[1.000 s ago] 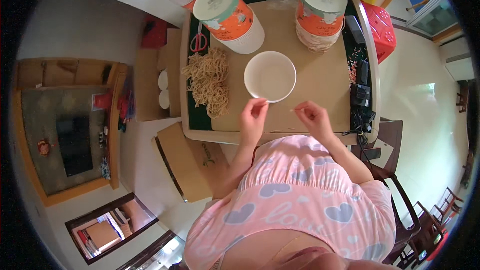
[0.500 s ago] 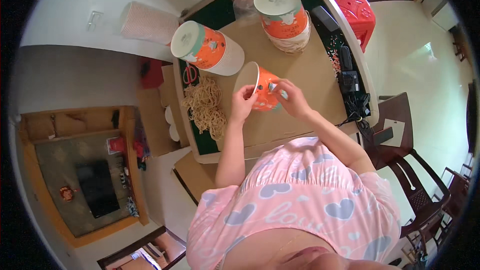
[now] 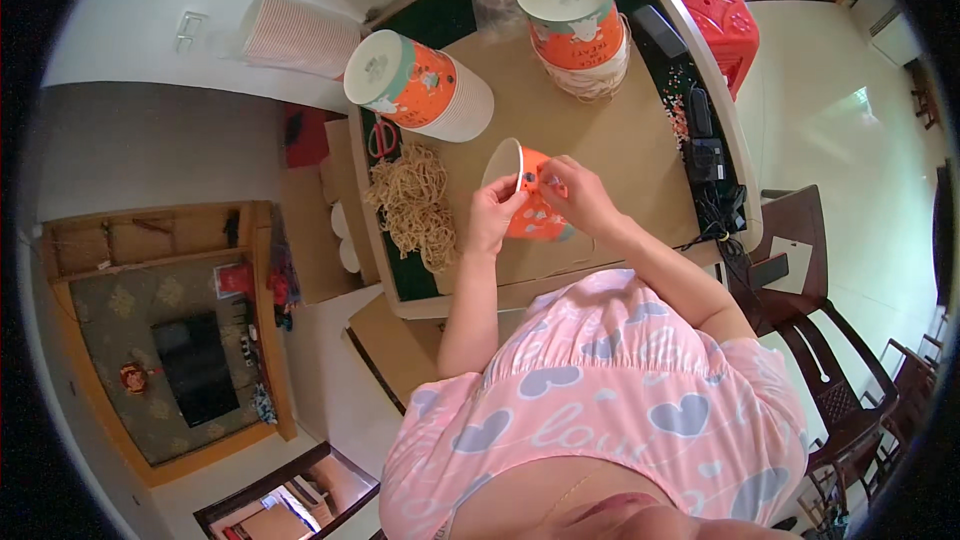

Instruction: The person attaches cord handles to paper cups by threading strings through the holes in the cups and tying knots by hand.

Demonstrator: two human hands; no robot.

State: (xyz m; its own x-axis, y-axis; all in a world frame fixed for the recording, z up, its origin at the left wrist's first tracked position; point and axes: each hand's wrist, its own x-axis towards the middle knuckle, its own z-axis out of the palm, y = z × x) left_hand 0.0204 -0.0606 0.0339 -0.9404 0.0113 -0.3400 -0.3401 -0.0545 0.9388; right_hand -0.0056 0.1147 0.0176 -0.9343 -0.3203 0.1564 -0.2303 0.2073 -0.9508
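An orange paper tub (image 3: pixel 541 219) with a white inside and a teal band at its base lies tilted before me, its mouth toward the left. My left hand (image 3: pixel 494 212) grips it by the rim, thumb on the outer wall. Against the upper part of the same wall, the fingers of my right hand (image 3: pixel 583 198) are pinched together; whatever is between them is too small to make out. Left of my left hand lies a heap of tan cord loops (image 3: pixel 412 208).
Inverted stacks of matching tubs stand at the back left (image 3: pixel 455 103) and back right (image 3: pixel 578 35); cords hang round the right one. Red-handled scissors (image 3: pixel 383 138) lie beside the cord heap. Black adapters and cables (image 3: pixel 708 160) line the right table edge. A red stool (image 3: pixel 712 25) stands beyond.
The tub has shifted slightly right and toward me, with its mouth turned a little. My right fingers have drawn in closer against its wall. My left hand keeps its grip on the rim.
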